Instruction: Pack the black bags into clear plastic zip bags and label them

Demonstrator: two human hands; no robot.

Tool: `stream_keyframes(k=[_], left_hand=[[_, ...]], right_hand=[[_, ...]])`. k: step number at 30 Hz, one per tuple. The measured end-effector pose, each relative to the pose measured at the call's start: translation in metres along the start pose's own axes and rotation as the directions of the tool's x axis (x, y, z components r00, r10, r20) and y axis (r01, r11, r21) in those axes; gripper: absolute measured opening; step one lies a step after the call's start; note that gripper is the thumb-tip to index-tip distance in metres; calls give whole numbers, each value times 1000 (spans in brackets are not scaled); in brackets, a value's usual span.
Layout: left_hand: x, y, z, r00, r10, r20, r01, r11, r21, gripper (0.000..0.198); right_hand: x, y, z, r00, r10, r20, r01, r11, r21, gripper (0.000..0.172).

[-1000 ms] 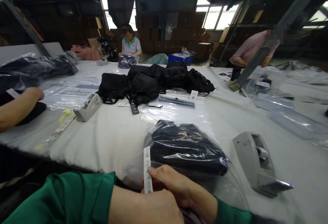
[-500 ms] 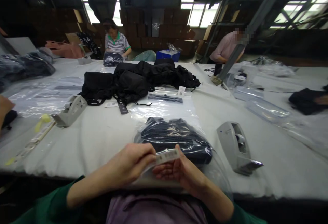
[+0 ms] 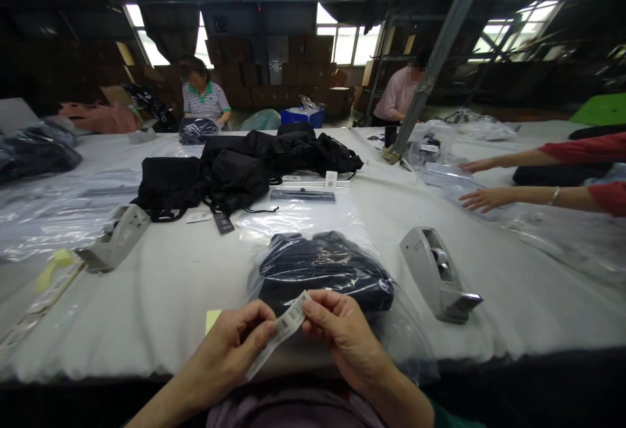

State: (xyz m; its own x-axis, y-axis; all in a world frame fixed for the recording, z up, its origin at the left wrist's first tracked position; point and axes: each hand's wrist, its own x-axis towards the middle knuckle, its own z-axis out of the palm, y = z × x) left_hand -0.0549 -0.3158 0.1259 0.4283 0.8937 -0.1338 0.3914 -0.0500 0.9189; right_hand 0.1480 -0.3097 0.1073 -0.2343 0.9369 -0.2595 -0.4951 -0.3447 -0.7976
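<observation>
Between my hands runs a white strip of barcode labels (image 3: 290, 321), slanting up to the right. My left hand (image 3: 239, 343) pinches its middle, and part of the strip hangs below those fingers. The strip's upper end is pinched by the thumb and fingers of my right hand (image 3: 337, 330). Just beyond my hands lies a dark folded garment in a clear plastic bag (image 3: 323, 271), the bag's loose end spreading toward the front right. A yellow paper piece (image 3: 212, 320) shows beside my left hand.
Grey tape dispensers stand right (image 3: 440, 278) and left (image 3: 117, 239). Black drawstring bags (image 3: 235, 173) with tags lie beyond a flat clear bag (image 3: 313, 216). At right, a co-worker's hands (image 3: 489, 198) touch clear bags. Two people work across the table (image 3: 186, 323); a slanted post (image 3: 435, 56) rises there.
My right hand has gone from open fingers to pinching the strip's end, which now tilts upward. A co-worker's red-sleeved arms have reached in from the right. The view has shifted.
</observation>
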Motion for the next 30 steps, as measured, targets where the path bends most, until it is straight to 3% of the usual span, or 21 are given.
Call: stream_keyframes(k=[5, 7, 8, 9, 11, 13, 14, 15, 16, 18, 20, 23, 26, 30], left_hand=[[0, 3, 4, 999, 46, 21, -43, 991, -130, 29], [1, 2, 6, 1000, 24, -14, -26, 981, -191, 28], [1, 0, 6, 1000, -1, -25, -5, 973, -230, 29], [1, -2, 7, 999, -26, -22, 19, 963, -270, 31], [1, -5, 6, 999, -52, -3, 48, 941, -334, 33], [1, -7, 6, 999, -45, 17, 48, 927, -371, 33], [0, -6, 5, 999, -31, 21, 37, 924, -380, 33], [0, -5, 5, 1000, -14, 20, 20, 924, -381, 32], [-1, -3, 4, 1000, 5, 23, 4, 928, -373, 31], [-1, 0, 5, 997, 62, 39, -47, 949, -310, 30], [-2, 0, 6, 992, 124, 15, -119, 974, -193, 27], [-2, -7, 10, 973, 133, -190, -140, 990, -25, 17], [-1, -18, 14, 938, 152, -310, -136, 988, 74, 15], [1, -25, 14, 905, 320, -280, -263, 939, 224, 15]], right_hand=[[2, 7, 7, 996, -84, -25, 81, 992, -96, 39], [2, 9, 8, 976, -217, -14, 207, 949, -239, 34], [1, 10, 7, 942, -337, 9, 316, 873, -371, 29], [-1, 10, 6, 876, -478, 60, 436, 733, -522, 24], [-5, 11, 3, 646, -721, 249, 607, 288, -741, 25], [-9, 11, 1, 404, -792, 457, 613, -137, -778, 37], [-10, 10, 1, 324, -784, 530, 587, -273, -762, 43], [-12, 10, 1, 279, -764, 581, 564, -359, -743, 45], [-12, 10, 3, 272, -743, 612, 554, -399, -731, 43], [-12, 10, 7, 337, -702, 628, 592, -361, -721, 33], [-9, 11, 12, 445, -662, 603, 660, -213, -721, 23], [-6, 15, 16, 551, -610, 569, 708, -18, -705, 20], [-4, 21, 17, 538, -604, 588, 724, -26, -689, 18], [-4, 25, 17, 466, -638, 613, 717, -133, -684, 14]])
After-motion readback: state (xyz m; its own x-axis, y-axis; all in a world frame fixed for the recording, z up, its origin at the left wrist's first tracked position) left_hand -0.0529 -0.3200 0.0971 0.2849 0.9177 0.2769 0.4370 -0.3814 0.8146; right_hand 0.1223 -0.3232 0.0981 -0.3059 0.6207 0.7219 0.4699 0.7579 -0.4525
